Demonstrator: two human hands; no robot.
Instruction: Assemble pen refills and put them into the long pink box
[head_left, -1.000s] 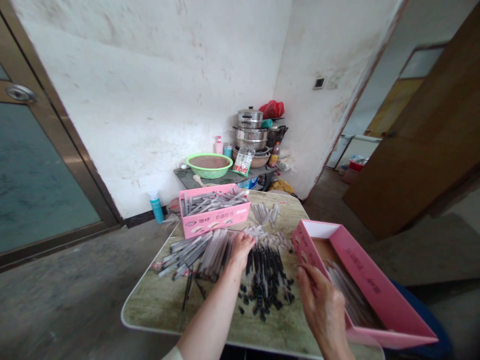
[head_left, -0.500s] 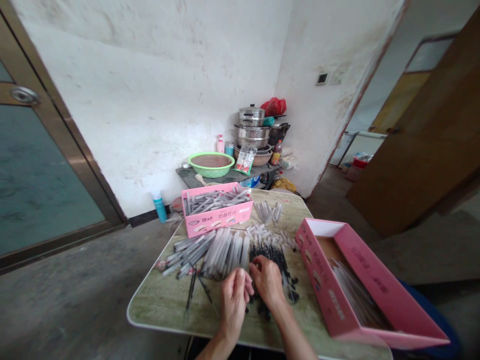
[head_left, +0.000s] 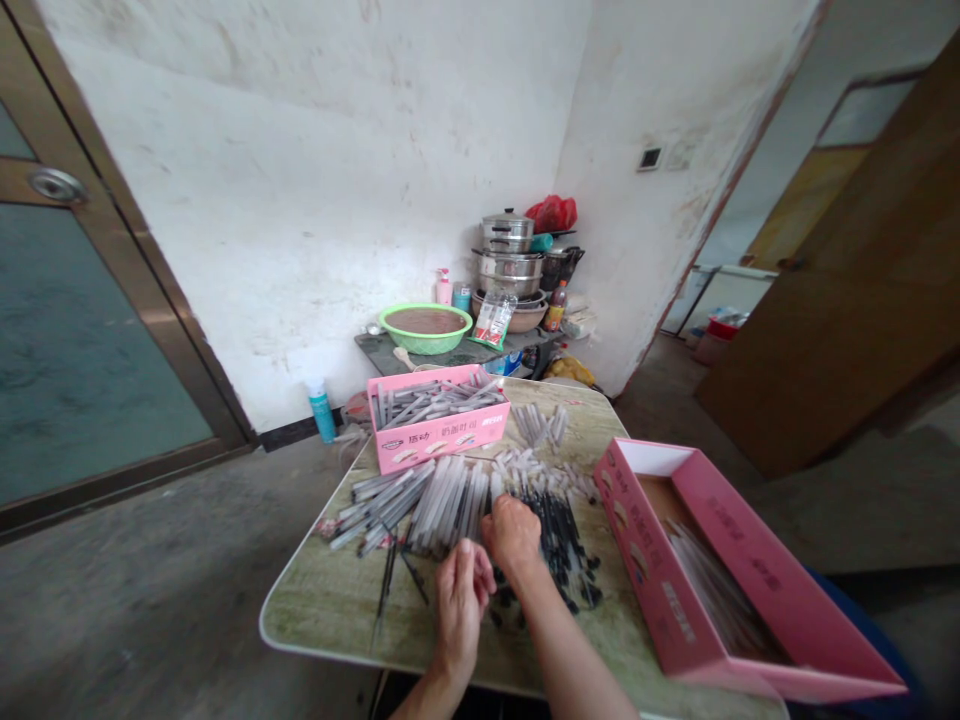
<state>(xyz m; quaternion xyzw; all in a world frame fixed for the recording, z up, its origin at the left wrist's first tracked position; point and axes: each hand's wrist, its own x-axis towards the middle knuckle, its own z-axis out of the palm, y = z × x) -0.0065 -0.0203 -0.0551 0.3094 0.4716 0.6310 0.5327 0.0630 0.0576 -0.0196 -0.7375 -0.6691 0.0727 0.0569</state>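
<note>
My left hand (head_left: 463,590) is over the near part of the table, thumb and fingers curled together; whatever it may hold is hidden. Just ahead and to its right, my right hand (head_left: 513,530) reaches forward with bent fingers, at the right edge of a row of clear pen barrels (head_left: 442,510). Its fingertips are covered, so I cannot see what they grip. Black-tipped pen parts (head_left: 559,525) lie to the right of this hand. Greyish pen barrels (head_left: 379,500) are heaped at the left, with several thin black rods (head_left: 388,575) below them. Small clear pieces (head_left: 525,465) are scattered beyond my hands.
A pink box (head_left: 442,440) full of barrels stands at the table's far left edge. Another pink box (head_left: 645,570), holding long clear pieces, is at the right. Behind the table (head_left: 315,610), a low shelf carries a green basin (head_left: 424,340) and stacked pots (head_left: 510,265).
My right hand has moved forward and left, from the black parts to the edge of the clear barrels. My left hand has stayed almost in place.
</note>
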